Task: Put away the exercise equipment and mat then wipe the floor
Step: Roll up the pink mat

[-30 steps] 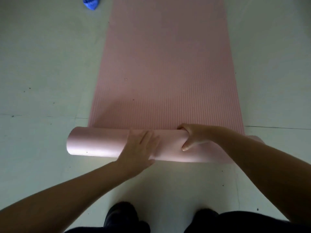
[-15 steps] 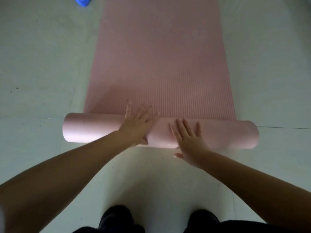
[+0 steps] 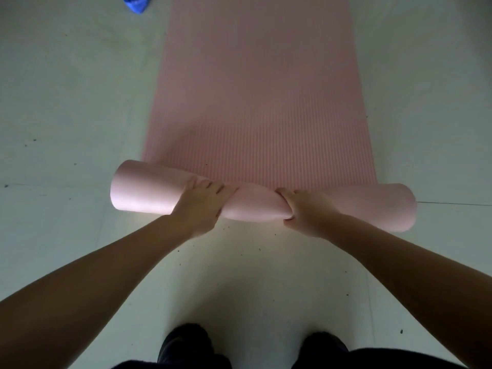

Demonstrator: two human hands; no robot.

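While the pink mat (image 3: 255, 89) lies partly rolled on the floor (image 3: 66, 102) at mid-frame, the left hand (image 3: 201, 207) and right hand (image 3: 306, 211) each curl their fingers round the roll (image 3: 143, 193), whose long axis runs left to right; the flat part stretches toward the top.

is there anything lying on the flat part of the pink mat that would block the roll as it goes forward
Nothing visible does. The flat stretch of the mat ahead of the roll is bare. The blue object lies on the floor, left of the mat, apart from it.
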